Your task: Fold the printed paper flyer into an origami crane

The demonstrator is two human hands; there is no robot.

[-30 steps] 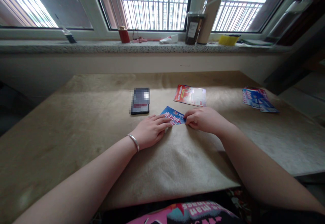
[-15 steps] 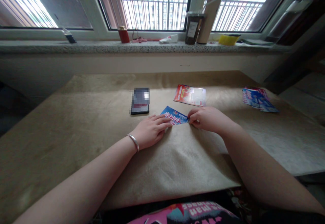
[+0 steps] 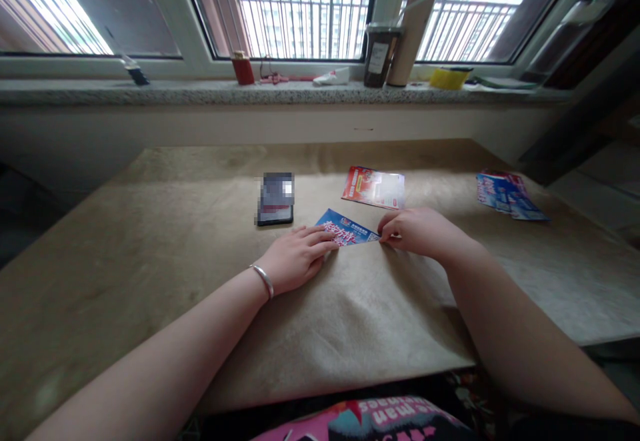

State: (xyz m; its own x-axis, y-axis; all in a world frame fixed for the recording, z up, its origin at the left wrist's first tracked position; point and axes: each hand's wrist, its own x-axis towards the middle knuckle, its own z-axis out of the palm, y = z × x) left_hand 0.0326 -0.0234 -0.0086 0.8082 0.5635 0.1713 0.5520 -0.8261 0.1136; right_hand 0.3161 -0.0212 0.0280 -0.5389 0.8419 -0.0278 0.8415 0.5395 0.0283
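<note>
A blue flyer (image 3: pixel 345 228) with pink and white lettering lies on the tan table cover, its visible part shaped like a triangle with a straight near edge. My left hand (image 3: pixel 300 254), a silver bangle on its wrist, lies flat over the flyer's left part, fingers stretched out and covering that corner. At the opposite end, my right hand (image 3: pixel 410 231) has thumb and fingers pinched together on the flyer's pointed right corner, beside a small printed code.
Beyond my hands lie a dark phone-like object (image 3: pixel 276 199), blurred out, and a red and white leaflet (image 3: pixel 375 188). Several blue and pink flyers (image 3: pixel 510 196) are fanned at the right. A stone windowsill (image 3: pixel 200 93) holds a red canister (image 3: pixel 243 68) and a lidded dark container (image 3: pixel 381 58).
My right hand has slid a little to the right along the flyer's near edge to its corner, uncovering more print. My left hand has stayed in place.
</note>
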